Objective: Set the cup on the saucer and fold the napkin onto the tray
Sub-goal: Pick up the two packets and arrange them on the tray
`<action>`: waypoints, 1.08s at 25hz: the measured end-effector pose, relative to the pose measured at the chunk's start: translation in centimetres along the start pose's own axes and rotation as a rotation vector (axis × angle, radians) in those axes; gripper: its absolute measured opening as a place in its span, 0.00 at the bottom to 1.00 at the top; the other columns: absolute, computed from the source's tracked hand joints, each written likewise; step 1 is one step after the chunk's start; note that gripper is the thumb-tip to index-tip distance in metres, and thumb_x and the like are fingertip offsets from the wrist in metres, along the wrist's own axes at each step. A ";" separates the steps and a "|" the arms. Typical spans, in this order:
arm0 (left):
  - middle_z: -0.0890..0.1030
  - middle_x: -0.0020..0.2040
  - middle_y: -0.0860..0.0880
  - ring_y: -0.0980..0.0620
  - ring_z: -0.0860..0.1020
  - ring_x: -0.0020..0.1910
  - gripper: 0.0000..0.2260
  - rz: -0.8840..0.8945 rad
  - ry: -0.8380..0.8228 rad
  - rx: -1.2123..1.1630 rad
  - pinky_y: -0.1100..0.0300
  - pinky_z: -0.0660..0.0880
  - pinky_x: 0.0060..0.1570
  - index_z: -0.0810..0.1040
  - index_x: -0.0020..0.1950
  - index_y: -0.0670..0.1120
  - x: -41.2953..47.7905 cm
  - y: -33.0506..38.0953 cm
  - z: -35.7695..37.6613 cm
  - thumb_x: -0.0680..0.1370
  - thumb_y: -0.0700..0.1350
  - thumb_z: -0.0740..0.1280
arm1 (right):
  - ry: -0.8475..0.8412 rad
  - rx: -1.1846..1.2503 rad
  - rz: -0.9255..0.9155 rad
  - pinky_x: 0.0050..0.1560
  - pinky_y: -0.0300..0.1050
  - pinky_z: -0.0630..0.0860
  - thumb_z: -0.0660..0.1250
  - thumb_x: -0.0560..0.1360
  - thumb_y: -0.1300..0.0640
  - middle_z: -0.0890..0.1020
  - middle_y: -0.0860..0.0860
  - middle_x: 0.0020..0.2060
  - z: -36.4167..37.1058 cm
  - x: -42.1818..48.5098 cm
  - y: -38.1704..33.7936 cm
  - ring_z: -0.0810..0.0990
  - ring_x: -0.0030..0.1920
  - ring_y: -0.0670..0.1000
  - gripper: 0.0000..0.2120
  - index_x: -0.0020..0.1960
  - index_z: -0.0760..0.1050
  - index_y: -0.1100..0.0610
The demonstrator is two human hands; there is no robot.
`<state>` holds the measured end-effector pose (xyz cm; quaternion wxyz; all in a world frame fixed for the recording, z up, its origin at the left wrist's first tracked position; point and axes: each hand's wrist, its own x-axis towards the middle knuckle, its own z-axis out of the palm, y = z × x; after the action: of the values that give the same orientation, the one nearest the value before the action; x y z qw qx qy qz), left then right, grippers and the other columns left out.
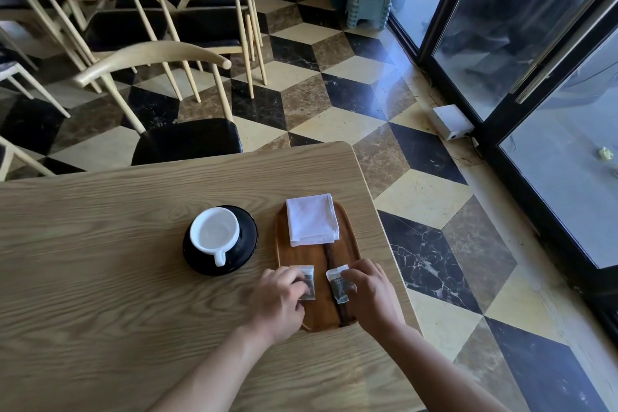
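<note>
The cup (215, 233) sat upright on the black saucer (245, 246), left of the wooden tray (314, 314), while up close the left hand (279, 299) pinched one small packet (306, 283) and the right hand (369, 296) pinched another packet (338, 284) at the tray's near end. The risk: a careless nudge could skid the tray or drop a packet off the edge. Farther back, the folded napkin (311, 220) overhung the tray's far rim and could slip off
</note>
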<state>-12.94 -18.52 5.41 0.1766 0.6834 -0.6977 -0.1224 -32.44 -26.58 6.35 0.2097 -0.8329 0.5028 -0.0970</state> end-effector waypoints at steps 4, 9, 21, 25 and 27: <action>0.79 0.48 0.53 0.53 0.77 0.49 0.09 -0.087 0.060 -0.105 0.59 0.77 0.47 0.82 0.47 0.47 -0.2 -0.4 0.3 0.69 0.39 0.74 | 0.038 0.007 0.002 0.36 0.49 0.77 0.74 0.64 0.69 0.80 0.49 0.45 0.0 -0.1 0.2 0.78 0.46 0.55 0.14 0.47 0.81 0.55; 0.77 0.49 0.52 0.51 0.75 0.50 0.21 -0.146 -0.087 0.018 0.55 0.75 0.50 0.79 0.61 0.49 0.7 0.0 0.1 0.70 0.51 0.75 | -0.074 -0.148 -0.092 0.42 0.50 0.77 0.70 0.72 0.61 0.78 0.48 0.54 0.0 0.1 0.0 0.75 0.51 0.55 0.09 0.51 0.80 0.54; 0.81 0.50 0.51 0.49 0.79 0.49 0.17 -0.074 -0.029 0.091 0.54 0.78 0.46 0.83 0.54 0.48 0.8 0.6 0.4 0.67 0.36 0.76 | -0.064 -0.163 -0.043 0.47 0.51 0.75 0.66 0.73 0.60 0.77 0.49 0.55 0.4 1.1 -0.3 0.74 0.52 0.56 0.09 0.53 0.79 0.54; 0.81 0.52 0.49 0.49 0.78 0.51 0.16 -0.091 0.013 0.029 0.53 0.79 0.48 0.82 0.55 0.47 0.9 0.5 0.3 0.68 0.39 0.75 | -0.028 -0.122 -0.034 0.45 0.52 0.76 0.67 0.72 0.62 0.77 0.50 0.55 0.4 1.3 -0.4 0.74 0.52 0.56 0.09 0.52 0.78 0.55; 0.80 0.52 0.50 0.49 0.78 0.51 0.15 -0.065 -0.025 0.049 0.54 0.78 0.48 0.82 0.55 0.48 0.9 0.4 0.3 0.69 0.42 0.75 | -0.043 -0.140 -0.036 0.44 0.51 0.76 0.67 0.73 0.62 0.77 0.49 0.56 0.5 1.3 -0.4 0.74 0.52 0.55 0.09 0.53 0.78 0.55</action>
<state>-13.49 -19.44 5.35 0.1469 0.7082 -0.6802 -0.1194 -31.35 -27.42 6.00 0.1599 -0.8564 0.4887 -0.0475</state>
